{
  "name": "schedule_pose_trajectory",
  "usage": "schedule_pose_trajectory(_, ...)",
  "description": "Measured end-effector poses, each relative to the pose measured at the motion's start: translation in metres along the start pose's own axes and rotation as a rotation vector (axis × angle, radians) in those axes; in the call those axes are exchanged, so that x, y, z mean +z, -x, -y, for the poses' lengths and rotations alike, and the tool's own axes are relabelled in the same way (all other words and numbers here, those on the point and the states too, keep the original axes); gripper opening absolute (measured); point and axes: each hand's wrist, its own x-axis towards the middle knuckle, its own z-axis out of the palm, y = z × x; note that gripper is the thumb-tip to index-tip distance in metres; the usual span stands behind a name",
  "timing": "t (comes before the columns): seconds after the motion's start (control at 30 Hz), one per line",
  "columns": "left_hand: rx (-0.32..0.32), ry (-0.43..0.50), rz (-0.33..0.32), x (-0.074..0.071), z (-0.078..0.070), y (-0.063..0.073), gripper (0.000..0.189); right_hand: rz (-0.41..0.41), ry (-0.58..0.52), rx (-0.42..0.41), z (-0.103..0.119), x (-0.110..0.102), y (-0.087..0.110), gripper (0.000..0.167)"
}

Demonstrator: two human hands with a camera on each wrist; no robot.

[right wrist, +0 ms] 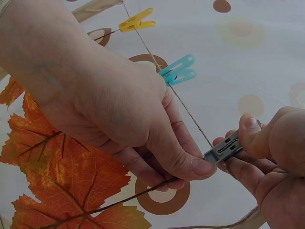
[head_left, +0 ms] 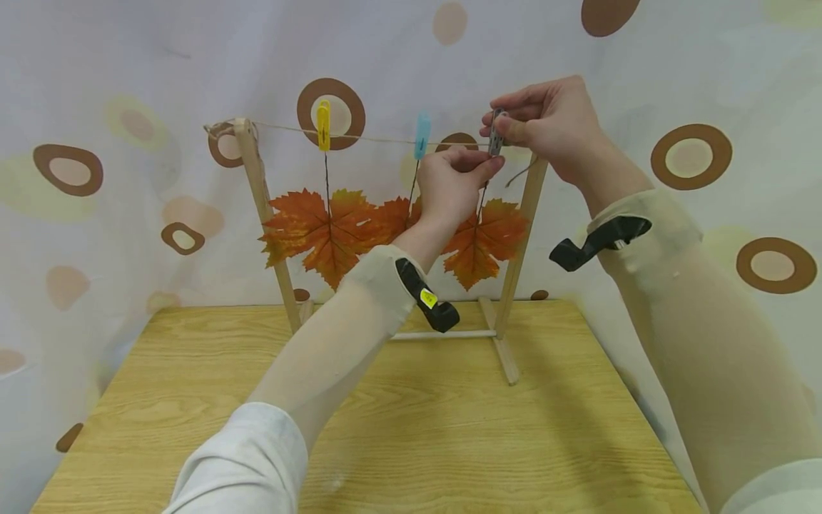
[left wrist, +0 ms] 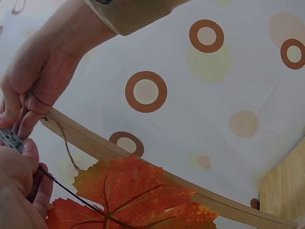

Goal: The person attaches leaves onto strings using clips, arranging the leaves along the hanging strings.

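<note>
A grey clothespin (head_left: pixel 496 132) sits at the twine (head_left: pixel 379 140), pinched between the thumb and fingers of my right hand (head_left: pixel 561 128). Just below, my left hand (head_left: pixel 447 187) pinches the dark stem of an orange maple leaf (head_left: pixel 478 246). In the right wrist view, the left thumb lies right at the tip of the grey clothespin (right wrist: pixel 223 149), and the stem runs out from under the fingers. The leaf (left wrist: pixel 138 191) hangs below both hands in the left wrist view. The stem's upper end is hidden by the fingers.
A yellow clothespin (head_left: pixel 324 128) and a blue clothespin (head_left: pixel 421 135) hold two more leaves on the twine. The left leaf (head_left: pixel 321 235) hangs freely; my left arm partly covers the middle one. A wooden frame (head_left: pixel 521 235) carries the twine and stands on the table (head_left: pixel 398 435) before a patterned backdrop.
</note>
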Motion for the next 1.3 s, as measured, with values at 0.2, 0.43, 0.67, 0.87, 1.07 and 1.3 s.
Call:
schedule_pose_trajectory(0.2, 0.037, 0.031, 0.027, 0.001, 0.003, 0.001, 0.018, 0.035, 0.056, 0.000, -0.002, -0.004, 0.004, 0.031)
schedule_pose_trajectory(0.43, 0.009, 0.030, 0.030, 0.001, 0.006, 0.001, 0.018, 0.071, 0.150, 0.035, -0.002, -0.002, 0.003, 0.033)
schedule_pose_trajectory(0.67, 0.020, 0.022, 0.033, -0.001, 0.008, 0.001, 0.019, 0.069, 0.095, 0.037, -0.002, -0.001, 0.004, 0.041)
schedule_pose_trajectory(0.87, 0.025, -0.001, 0.047, -0.004, 0.010, 0.000, 0.022, 0.021, 0.047, 0.029, -0.002, -0.003, 0.005, 0.050)
schedule_pose_trajectory(1.07, 0.020, -0.017, 0.045, -0.012, 0.012, 0.001, 0.027, -0.016, 0.027, 0.016, -0.005, -0.006, 0.009, 0.052)
schedule_pose_trajectory(1.3, 0.101, 0.011, 0.101, -0.037, 0.013, 0.015, 0.030, -0.057, -0.033, -0.010, -0.010, -0.011, 0.023, 0.049)
